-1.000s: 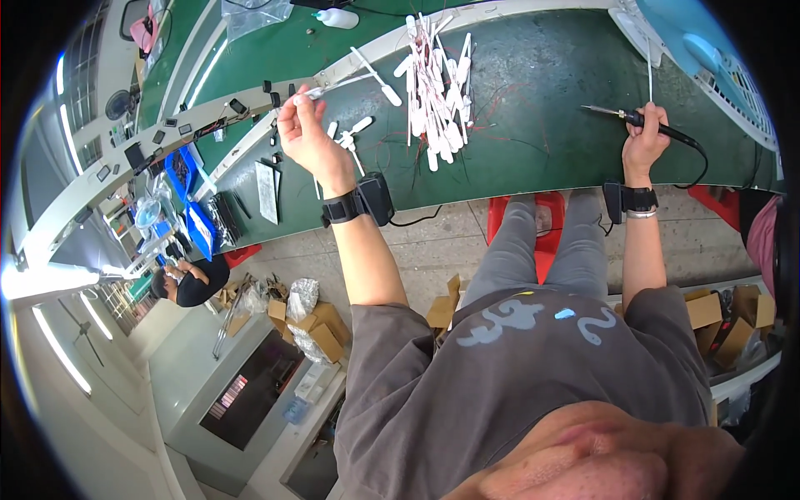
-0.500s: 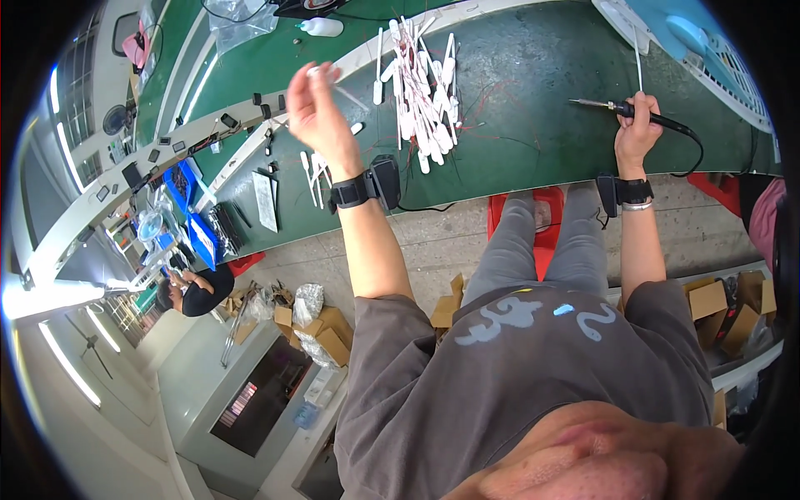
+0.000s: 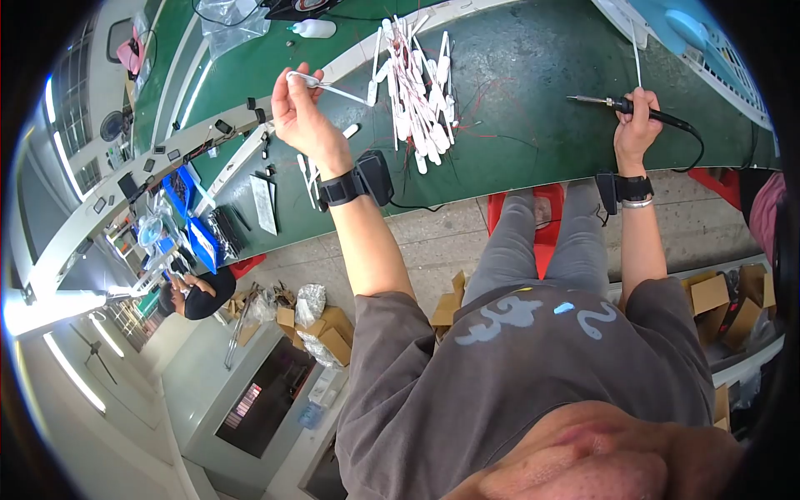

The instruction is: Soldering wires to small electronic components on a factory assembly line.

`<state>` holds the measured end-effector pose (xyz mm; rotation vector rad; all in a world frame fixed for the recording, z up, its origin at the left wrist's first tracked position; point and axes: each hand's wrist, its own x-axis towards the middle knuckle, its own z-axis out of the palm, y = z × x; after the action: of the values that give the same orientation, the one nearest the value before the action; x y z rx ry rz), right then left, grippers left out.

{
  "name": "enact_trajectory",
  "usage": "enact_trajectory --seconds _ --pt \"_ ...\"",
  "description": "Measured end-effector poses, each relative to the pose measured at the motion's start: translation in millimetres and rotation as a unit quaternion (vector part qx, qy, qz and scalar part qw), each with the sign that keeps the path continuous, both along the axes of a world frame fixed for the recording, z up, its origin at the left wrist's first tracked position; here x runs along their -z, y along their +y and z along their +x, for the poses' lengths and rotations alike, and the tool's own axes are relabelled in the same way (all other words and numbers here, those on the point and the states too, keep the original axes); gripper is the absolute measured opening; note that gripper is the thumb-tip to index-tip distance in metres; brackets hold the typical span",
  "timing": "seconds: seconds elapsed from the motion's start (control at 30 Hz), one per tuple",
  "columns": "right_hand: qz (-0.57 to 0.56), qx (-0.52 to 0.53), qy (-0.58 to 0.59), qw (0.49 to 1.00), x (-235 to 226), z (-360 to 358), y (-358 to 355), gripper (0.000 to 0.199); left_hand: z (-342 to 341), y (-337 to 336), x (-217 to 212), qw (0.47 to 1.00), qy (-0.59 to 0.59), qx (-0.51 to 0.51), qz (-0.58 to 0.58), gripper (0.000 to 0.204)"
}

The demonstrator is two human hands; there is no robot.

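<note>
My left hand (image 3: pixel 304 121) is raised over the left side of the bench, its fingers pinching a white piece with a thin stem (image 3: pixel 343 93) that slants toward the heap. Right of it lies a heap of similar white-ended sticks (image 3: pixel 421 100) with fine red wires. A few more sticks (image 3: pixel 310 175) rest by my left wrist, partly hidden by it. Over the right of the bench, my right hand (image 3: pixel 637 129) grips a soldering iron (image 3: pixel 623 106), its metal tip pointing left and its black cable curving right. A thin white rod (image 3: pixel 638 62) runs up from beside that hand.
A white bottle (image 3: pixel 317 29) and a clear plastic bag (image 3: pixel 233 29) lie beyond a pale rail across the green bench (image 3: pixel 533 67). At far right stands a blue and white basket (image 3: pixel 725 75). Blue trays (image 3: pixel 200 237) sit left, near another person (image 3: pixel 204 296). Cardboard boxes (image 3: pixel 329 333) are behind.
My left hand has shifted slightly left and turned, so the white piece and its stem show more plainly. My right hand and the soldering iron stay almost where they were.
</note>
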<state>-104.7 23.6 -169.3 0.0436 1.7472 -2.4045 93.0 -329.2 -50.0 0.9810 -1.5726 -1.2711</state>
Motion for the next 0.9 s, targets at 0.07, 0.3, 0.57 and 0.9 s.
enact_trajectory --seconds 0.07,0.3,0.57,0.9 --pt "-0.002 0.003 0.000 1.000 0.1 0.4 -0.6 0.019 -1.1 0.6 -9.5 0.997 0.058 0.016 0.054 0.025" --pt "-0.011 0.007 -0.005 1.000 0.3 0.2 0.6 0.019 -3.2 9.2 -34.4 0.987 0.097 0.059 0.114 0.024" --pt "-0.003 0.006 -0.002 1.000 1.2 0.5 -1.6 0.019 -7.1 13.1 9.0 0.983 -0.124 0.114 -0.068 0.023" --pt "-0.007 -0.001 -0.002 1.000 0.3 -0.1 0.9 0.020 -4.6 12.0 40.6 0.971 0.056 -0.090 0.215 0.019"
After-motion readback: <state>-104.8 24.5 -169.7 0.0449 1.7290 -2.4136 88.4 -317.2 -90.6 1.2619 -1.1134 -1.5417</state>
